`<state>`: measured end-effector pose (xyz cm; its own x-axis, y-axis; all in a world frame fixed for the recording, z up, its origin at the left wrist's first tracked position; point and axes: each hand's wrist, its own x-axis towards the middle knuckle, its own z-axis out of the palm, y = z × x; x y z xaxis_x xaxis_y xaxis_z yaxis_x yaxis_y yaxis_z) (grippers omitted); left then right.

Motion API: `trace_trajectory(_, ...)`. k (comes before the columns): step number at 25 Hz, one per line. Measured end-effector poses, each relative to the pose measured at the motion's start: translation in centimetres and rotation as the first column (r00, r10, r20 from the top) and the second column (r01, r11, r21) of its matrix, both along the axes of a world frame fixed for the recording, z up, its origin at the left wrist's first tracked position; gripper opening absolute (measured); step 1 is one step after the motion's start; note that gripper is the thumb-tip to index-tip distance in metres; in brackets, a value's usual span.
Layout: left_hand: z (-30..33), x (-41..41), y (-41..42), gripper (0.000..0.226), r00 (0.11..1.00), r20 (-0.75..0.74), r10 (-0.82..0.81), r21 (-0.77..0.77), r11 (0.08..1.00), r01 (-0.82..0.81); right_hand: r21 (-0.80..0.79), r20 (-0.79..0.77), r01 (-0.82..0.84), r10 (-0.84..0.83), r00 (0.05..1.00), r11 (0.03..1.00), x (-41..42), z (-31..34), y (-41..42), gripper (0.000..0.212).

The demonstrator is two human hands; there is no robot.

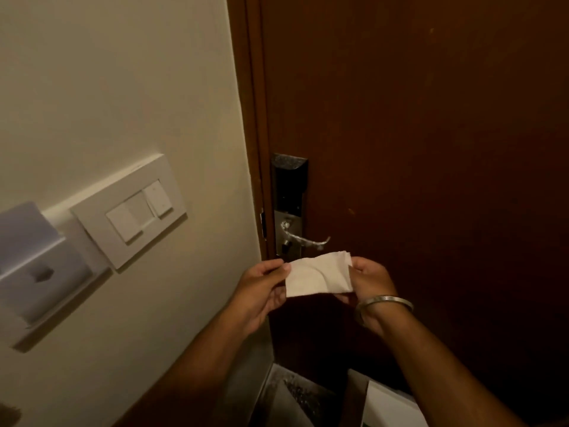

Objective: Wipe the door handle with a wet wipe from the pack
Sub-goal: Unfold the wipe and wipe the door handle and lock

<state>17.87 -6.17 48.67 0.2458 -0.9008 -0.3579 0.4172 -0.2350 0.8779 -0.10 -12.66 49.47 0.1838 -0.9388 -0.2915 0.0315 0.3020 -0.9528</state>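
Note:
A white wet wipe [318,277] is stretched between both of my hands in front of the door. My left hand [261,291] pinches its left edge and my right hand [371,285], with a metal bangle on the wrist, pinches its right edge. The silver lever door handle [308,240] sits just above the wipe on a metal lock plate [288,211] with a black upper part. Neither hand touches the handle. The wipe pack is not in view.
The dark brown door [431,149] fills the right side, with its frame beside a cream wall [123,87]. A white switch panel [135,211] and a white card holder [34,272] are mounted on the wall at left. A white object [388,405] lies low by the floor.

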Motion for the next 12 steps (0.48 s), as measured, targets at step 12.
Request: trace_trajectory(12, -3.9, 3.5, -8.6, 0.032, 0.182, 0.925, 0.333, -0.362, 0.918, 0.164, -0.527, -0.485, 0.007, -0.307, 0.819, 0.850, 8.8, 2.0, -8.3, 0.002)
